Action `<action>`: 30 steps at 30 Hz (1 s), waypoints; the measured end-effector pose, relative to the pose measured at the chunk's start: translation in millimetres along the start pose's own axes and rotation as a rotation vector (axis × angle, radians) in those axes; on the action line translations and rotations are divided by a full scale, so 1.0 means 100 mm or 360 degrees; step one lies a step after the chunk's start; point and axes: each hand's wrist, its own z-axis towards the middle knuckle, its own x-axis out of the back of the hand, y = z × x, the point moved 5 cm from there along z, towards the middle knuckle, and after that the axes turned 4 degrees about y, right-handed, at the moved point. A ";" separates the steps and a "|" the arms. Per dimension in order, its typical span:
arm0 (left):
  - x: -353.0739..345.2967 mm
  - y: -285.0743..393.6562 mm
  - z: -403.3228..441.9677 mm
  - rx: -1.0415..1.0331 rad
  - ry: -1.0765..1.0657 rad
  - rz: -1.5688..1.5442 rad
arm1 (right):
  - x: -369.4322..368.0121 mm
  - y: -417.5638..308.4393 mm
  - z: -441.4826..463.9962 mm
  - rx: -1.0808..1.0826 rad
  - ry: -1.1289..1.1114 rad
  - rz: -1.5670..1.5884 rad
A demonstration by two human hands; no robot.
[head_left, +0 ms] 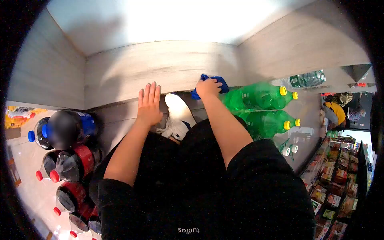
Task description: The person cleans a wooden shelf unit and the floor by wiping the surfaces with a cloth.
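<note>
My right hand (208, 87) grips a crumpled blue cloth (220, 83) against the base of a pale wood-grain panel (160, 64). Fingers stretched out, my left hand (149, 106) is at the lower edge of the same panel and holds nothing; whether it touches the panel I cannot tell. Between my two hands is a white shoe (179, 112) on my foot. Just right of the cloth stand green bottles (256, 96) with yellow caps, the closest one nearly touching it.
On the left are several dark soda bottles with red caps (76, 162) and blue-capped ones (86, 124). Clear bottles with white caps (286, 150) sit below the green ones. A clear bottle pack (308, 79) is at upper right. Racks of packaged goods (338, 176) and a person in yellow (337, 112) are farther right.
</note>
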 end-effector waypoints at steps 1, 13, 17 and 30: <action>0.02 0.01 0.00 -0.0004 -0.0016 -0.0002 | -0.03 0.02 -0.05 -0.0010 -0.0012 -0.0003; 0.02 -0.04 0.03 0.0065 -0.0341 -0.0007 | 0.12 0.29 0.30 0.0054 -0.0050 0.0064; 0.01 -0.02 0.02 0.0056 -0.0317 0.0029 | 0.11 0.38 0.48 0.0003 0.0016 0.0156; 0.07 0.00 0.07 0.0133 -0.0477 0.0074 | 0.03 0.61 0.82 0.0138 -0.0120 0.0775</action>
